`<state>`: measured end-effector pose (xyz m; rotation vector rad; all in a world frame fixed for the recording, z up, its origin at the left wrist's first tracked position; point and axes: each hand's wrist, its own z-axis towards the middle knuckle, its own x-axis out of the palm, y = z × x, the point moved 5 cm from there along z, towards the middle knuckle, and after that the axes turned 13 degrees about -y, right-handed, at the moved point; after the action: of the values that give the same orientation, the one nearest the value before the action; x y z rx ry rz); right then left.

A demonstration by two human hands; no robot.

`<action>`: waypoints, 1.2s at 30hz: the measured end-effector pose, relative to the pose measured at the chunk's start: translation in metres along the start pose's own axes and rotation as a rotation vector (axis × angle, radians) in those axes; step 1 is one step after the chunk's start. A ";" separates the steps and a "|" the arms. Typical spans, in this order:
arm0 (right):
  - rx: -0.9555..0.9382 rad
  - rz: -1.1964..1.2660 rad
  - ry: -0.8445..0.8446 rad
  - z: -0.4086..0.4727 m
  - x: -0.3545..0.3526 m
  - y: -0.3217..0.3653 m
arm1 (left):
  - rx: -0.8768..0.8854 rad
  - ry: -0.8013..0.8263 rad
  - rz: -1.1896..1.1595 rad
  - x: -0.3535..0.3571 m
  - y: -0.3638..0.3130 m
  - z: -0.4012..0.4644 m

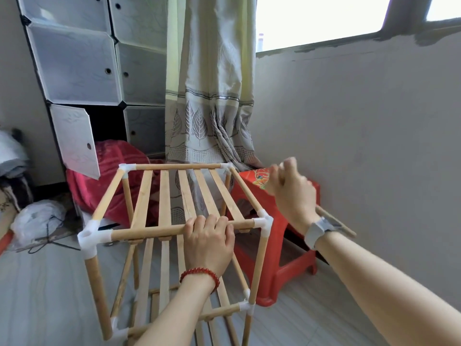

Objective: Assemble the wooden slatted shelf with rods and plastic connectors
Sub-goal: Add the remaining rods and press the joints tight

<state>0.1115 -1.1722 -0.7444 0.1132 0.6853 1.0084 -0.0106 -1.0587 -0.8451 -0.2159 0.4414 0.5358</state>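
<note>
The wooden shelf (174, 221) stands on the floor at centre frame. The left hand (209, 240) grips its near top rod (154, 232); the right hand (290, 188), centre right above a red stool (282, 268), clenches a loose rod (336, 222)

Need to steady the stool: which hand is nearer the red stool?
Right. The right hand hovers directly over the red stool; the left hand grips the shelf's front rod beside it.
</note>
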 end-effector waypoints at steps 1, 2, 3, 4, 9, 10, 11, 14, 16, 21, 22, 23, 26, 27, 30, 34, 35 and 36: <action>-0.076 -0.078 0.118 -0.023 0.010 0.002 | -0.001 -0.005 -0.001 0.001 0.001 0.001; -0.130 -0.129 0.219 -0.034 0.020 -0.001 | -0.002 -0.004 -0.004 0.001 0.001 0.002; -0.127 -0.137 0.257 -0.031 0.019 -0.003 | -0.002 -0.007 -0.006 0.000 -0.001 0.002; -0.107 -0.127 0.250 -0.017 0.019 -0.004 | -0.006 -0.020 -0.004 -0.001 -0.002 0.004; 0.026 0.005 -0.020 0.004 -0.003 -0.014 | 0.001 0.004 -0.007 0.000 -0.005 0.007; -0.059 -0.091 0.077 -0.014 0.005 -0.012 | 0.002 0.016 -0.007 0.001 -0.006 0.008; -0.150 -0.158 0.188 -0.026 0.012 -0.009 | -0.001 0.036 -0.007 0.001 -0.006 0.009; -0.154 -0.147 0.237 0.003 0.008 0.003 | -0.028 0.047 -0.011 -0.001 -0.004 0.006; 0.010 0.018 0.109 0.026 -0.006 0.005 | -0.027 0.078 -0.020 -0.001 -0.003 0.003; -0.027 -0.185 0.223 -0.034 0.016 -0.019 | -0.031 0.113 -0.029 -0.003 -0.007 -0.002; -0.013 -0.175 0.266 -0.027 0.016 -0.020 | -0.034 0.109 -0.036 -0.005 -0.008 -0.002; 0.007 -0.143 0.254 -0.010 0.013 -0.019 | -0.041 0.105 -0.042 -0.006 -0.007 0.001; 0.123 0.108 -0.040 0.015 -0.013 -0.013 | -0.045 0.136 -0.049 -0.006 -0.004 0.005; 0.126 0.106 -0.097 0.007 -0.015 -0.013 | -0.047 0.149 -0.043 -0.006 -0.004 0.005; 0.016 -0.103 0.131 -0.036 0.015 -0.025 | -0.043 0.159 -0.028 -0.005 -0.004 0.003; -0.048 -0.117 0.189 -0.021 0.015 -0.015 | -0.046 0.343 -0.084 -0.005 -0.005 0.011; -0.036 -0.076 0.195 -0.020 0.013 -0.007 | -0.066 0.343 -0.130 -0.010 -0.002 0.015; -0.032 -0.026 0.205 -0.022 0.013 0.001 | -0.096 0.315 -0.180 -0.018 0.003 0.017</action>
<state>0.1027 -1.1661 -0.7676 -0.0277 0.8545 1.0141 -0.0205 -1.0589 -0.8219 -0.4316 0.6954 0.3461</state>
